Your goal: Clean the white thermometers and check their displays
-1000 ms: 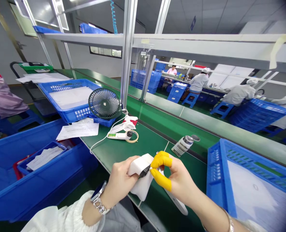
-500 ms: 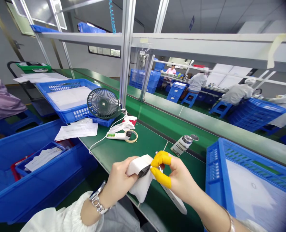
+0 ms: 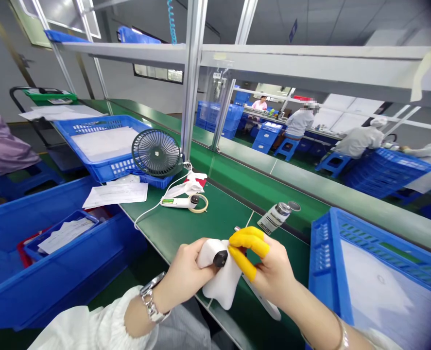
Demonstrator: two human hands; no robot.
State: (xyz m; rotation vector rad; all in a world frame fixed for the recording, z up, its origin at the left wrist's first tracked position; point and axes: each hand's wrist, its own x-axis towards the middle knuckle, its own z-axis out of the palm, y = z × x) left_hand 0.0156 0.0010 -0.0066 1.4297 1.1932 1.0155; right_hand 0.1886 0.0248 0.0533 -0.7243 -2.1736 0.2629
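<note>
My left hand (image 3: 188, 267) is closed around a white handheld device (image 3: 208, 251) with a round black end (image 3: 220, 258) turned toward me. Yellow finger cots cover the thumb and fingers of my right hand (image 3: 261, 257). Its fingertips pinch the top of a white cloth (image 3: 224, 284), right beside the black end. The cloth hangs below the device, over the bench edge. Under my right hand lies another long white device (image 3: 268, 304), partly hidden. A metal-topped bottle (image 3: 273, 218) with its lid flipped up stands beyond my right hand.
On the green bench (image 3: 186, 226) are a white device with a green display (image 3: 177, 202), a tape roll (image 3: 199, 204), and a dark fan (image 3: 156, 152). Blue crates stand left (image 3: 102, 167) and right (image 3: 320, 272). A large blue bin (image 3: 62, 272) sits lower left. Co-workers sit beyond the frame.
The device in my left hand has turned, so its black end now faces me. Both hands have shifted slightly to the right, and the cloth hangs a little farther right.
</note>
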